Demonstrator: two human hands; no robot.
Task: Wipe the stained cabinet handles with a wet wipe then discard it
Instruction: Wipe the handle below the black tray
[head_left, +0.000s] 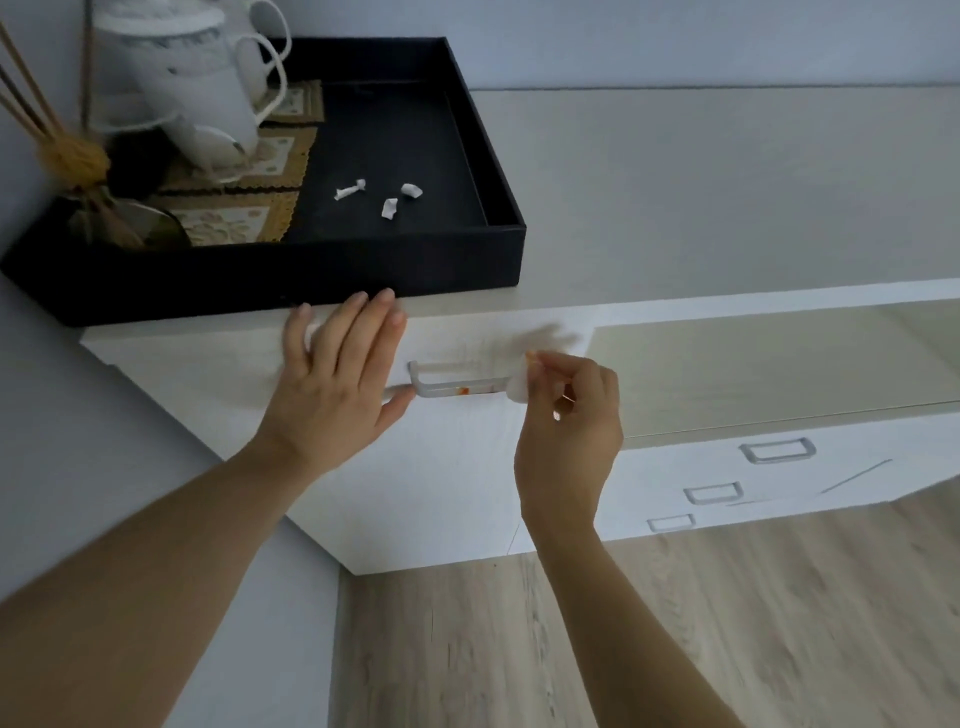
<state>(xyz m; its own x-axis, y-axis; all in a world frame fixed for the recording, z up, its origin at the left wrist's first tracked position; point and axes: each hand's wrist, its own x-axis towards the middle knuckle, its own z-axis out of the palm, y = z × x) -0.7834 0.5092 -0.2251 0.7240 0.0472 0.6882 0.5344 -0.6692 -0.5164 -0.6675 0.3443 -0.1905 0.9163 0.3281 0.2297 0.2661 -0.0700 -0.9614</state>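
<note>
White cabinet front: your left hand (332, 384) is bracing spread; your right hand (569, 441) is pinching the soft, limp wet wipe (519, 382) at the stiff handle's (452, 387) 3 o'clock end.

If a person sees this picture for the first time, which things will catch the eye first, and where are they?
First come the two bare hands at the centre: the right hand pinches a small white wet wipe against the right end of a cabinet handle, which shows an orange stain, while the left hand lies flat on the cabinet front beside it. Next, upper left, the black tray on the cabinet top holds three crumpled white scraps.
</note>
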